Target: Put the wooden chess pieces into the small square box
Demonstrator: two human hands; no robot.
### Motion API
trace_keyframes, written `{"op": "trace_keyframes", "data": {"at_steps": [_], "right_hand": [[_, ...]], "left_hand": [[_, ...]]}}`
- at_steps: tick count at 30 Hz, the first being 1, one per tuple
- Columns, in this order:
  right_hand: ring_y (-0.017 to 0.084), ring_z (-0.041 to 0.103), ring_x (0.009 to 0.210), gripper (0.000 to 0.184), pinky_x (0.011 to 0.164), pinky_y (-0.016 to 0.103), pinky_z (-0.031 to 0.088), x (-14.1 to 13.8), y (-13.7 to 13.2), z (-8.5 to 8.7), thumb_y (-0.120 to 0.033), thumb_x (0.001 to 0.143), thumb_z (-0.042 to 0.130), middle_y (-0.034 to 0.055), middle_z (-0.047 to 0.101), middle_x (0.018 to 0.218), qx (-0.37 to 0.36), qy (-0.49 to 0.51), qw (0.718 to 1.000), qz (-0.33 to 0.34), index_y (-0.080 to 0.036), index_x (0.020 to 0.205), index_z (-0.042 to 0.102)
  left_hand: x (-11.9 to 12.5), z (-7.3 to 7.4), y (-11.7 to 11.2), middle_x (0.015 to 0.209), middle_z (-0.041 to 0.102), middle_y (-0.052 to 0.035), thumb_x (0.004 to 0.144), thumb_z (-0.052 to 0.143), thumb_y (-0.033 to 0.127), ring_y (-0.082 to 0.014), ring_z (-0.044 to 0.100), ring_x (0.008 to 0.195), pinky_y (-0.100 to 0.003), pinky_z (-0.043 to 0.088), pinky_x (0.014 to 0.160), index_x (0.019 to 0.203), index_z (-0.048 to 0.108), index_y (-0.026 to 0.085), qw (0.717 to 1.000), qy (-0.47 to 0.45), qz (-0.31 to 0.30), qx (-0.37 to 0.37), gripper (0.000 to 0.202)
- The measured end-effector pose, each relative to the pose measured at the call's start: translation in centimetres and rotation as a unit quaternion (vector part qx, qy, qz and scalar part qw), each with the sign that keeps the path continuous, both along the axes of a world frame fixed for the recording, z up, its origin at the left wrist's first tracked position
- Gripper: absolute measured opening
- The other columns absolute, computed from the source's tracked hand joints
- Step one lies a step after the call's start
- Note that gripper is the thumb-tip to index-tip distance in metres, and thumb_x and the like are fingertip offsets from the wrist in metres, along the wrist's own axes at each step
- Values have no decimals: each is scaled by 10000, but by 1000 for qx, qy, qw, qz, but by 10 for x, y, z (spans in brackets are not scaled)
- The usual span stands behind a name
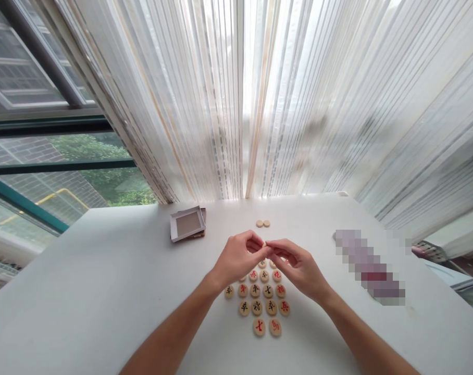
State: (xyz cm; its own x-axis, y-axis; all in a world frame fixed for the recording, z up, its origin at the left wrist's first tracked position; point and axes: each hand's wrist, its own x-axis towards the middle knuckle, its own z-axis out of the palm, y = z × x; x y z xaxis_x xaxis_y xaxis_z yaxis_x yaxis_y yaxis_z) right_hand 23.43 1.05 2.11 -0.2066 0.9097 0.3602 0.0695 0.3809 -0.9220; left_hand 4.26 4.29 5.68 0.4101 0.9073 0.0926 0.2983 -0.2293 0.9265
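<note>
My left hand [240, 256] and my right hand [297, 264] meet fingertip to fingertip just above a white table [103, 291]. Both hands are closed in a pinch on a small round wooden piece that barely shows between the fingertips. Below the hands, several round wooden chess pieces [262, 299] with red or black characters lie in rows on the table. Some of the rows are hidden under my hands. Two blank-faced pieces [262, 223] lie apart, farther back.
A small open cardboard box [187, 224] sits at the back left of the table. A blurred-out object [369, 268] lies at the right. Striped sheer curtains [279, 104] hang behind the table, and a window [45, 156] is at the left.
</note>
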Motion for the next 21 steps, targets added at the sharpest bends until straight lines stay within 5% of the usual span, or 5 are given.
{"op": "trace_keyframes", "data": {"at_steps": [13,21], "right_hand": [[244,707,1038,244,929,395,593,2,6,-5,-337,901,700,68,730,1127,-52,35,998,-20,-248,1129,703],[198,727,857,222,783,313,605,4,9,-5,-385,847,760,41,737,922,-113,72,990,-45,-217,977,700]], "left_hand": [[-2,-4,4,934,771,-76,915,623,331,-205,746,847,-294,582,734,1099,694,178,999,-2,-40,-6,250],[0,0,1,917,766,-57,918,621,309,-189,732,853,-294,577,765,1057,718,189,998,3,-56,22,208]]}}
